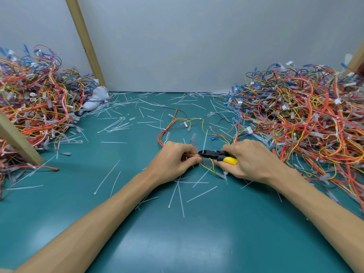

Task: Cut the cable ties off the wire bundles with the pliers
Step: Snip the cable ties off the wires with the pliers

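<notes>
Two bare hands are meeting near the middle of the worktop, a smooth teal mat that is catching a soft glare. The left hand is curling its fingers and thumb round one thin wire bundle of red, yellow and dark strands, its grip closed tight on it. The right hand is wrapping its grip fully round the handles of one pair of pliers, which have a matte black metal head and glossy yellow handle sleeves. The black nose is pointing left and touching the bundle just beside the left fingertips; whether the blades are biting cannot be told. One white cable tie, a thin stiff plastic strip, is standing up from the bundle just behind the nose. The bundle's loose ends are looping away over the mat behind the hands, each ending in a small clear plastic sleeve.

Two big wire heaps are flanking the hands: the left heap and the right heap, both tangled masses of orange, red, yellow and blue strands. Dozens of cut ties, pale and straight, are lying scattered across the mat. Three plain wooden posts are leaning into view, two on the left and one at the right edge. One crumpled white cloth is lying at the foot of the grey wall.
</notes>
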